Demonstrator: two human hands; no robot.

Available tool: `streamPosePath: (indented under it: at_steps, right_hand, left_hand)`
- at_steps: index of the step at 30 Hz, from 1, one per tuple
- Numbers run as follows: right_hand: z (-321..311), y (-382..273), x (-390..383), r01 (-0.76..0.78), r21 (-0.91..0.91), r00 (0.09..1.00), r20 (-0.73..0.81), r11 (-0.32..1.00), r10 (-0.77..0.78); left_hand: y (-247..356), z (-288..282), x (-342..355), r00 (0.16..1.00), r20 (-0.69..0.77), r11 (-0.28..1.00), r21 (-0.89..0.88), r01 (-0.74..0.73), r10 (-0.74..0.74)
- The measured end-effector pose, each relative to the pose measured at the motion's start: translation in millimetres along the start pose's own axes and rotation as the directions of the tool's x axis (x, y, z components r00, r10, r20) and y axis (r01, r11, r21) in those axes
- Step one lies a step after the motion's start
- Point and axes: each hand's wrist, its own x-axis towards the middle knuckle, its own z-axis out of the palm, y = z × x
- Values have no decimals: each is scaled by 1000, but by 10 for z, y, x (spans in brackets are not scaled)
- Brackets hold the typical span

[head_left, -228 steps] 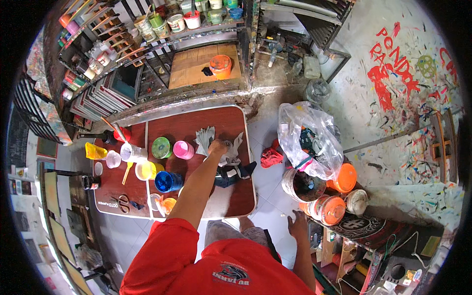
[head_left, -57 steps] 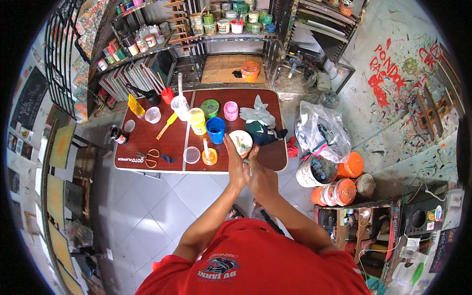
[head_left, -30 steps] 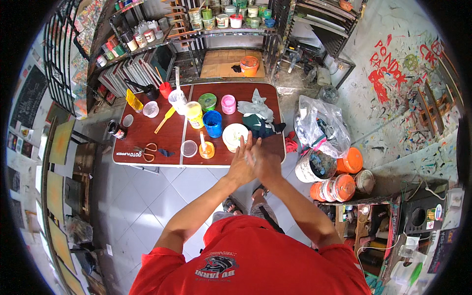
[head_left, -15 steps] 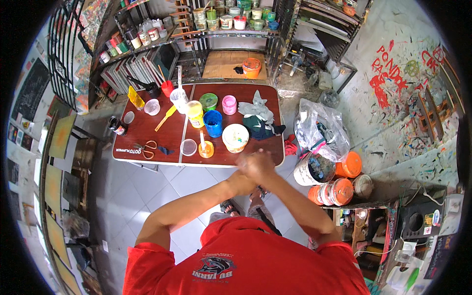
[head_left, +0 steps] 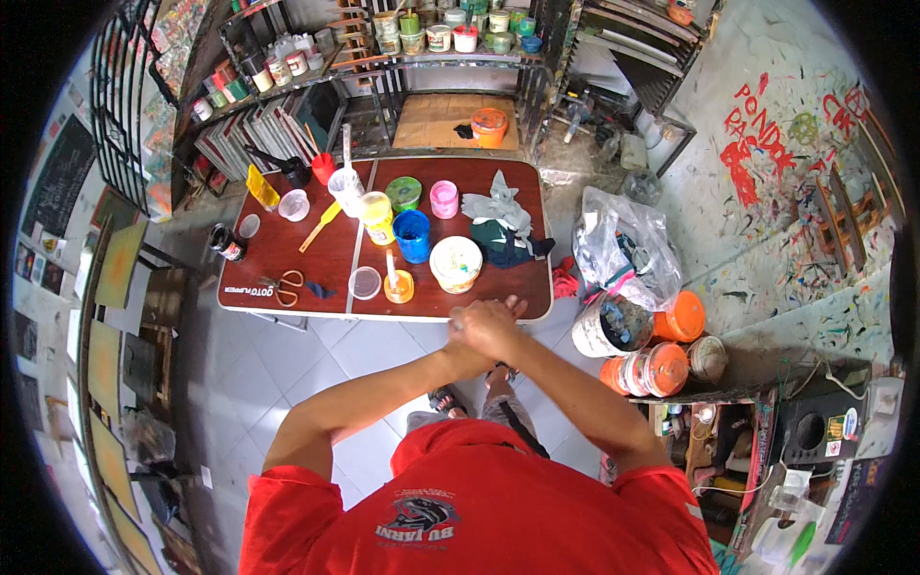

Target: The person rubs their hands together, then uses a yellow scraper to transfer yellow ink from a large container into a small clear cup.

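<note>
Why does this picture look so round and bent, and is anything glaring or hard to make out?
Head view, rim: fisheye distortion, black corners, the row of yellowish panels curving at far left; head view, floor: pale reflections on the tiles; head view, right of the table: bright glints on the clear bag; head view, middle: overlapping hands, some fingers hidden.

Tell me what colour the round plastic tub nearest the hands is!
The round plastic tub is mostly white with small coloured smudges, best seen in the head view.
</note>
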Motion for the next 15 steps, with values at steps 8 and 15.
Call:
streamPosePath:
  at_steps: [8,15]
  right_hand:
    - [-30,766,-195,-260,38,959,-106,965,262]
    - [-176,53,-377,-266,350,829,-393,898,399]
  left_hand:
    - [128,-178,-13,981,191,973,215,-84,43]
    - [0,-245,219,968,-211,965,192,179,-138]
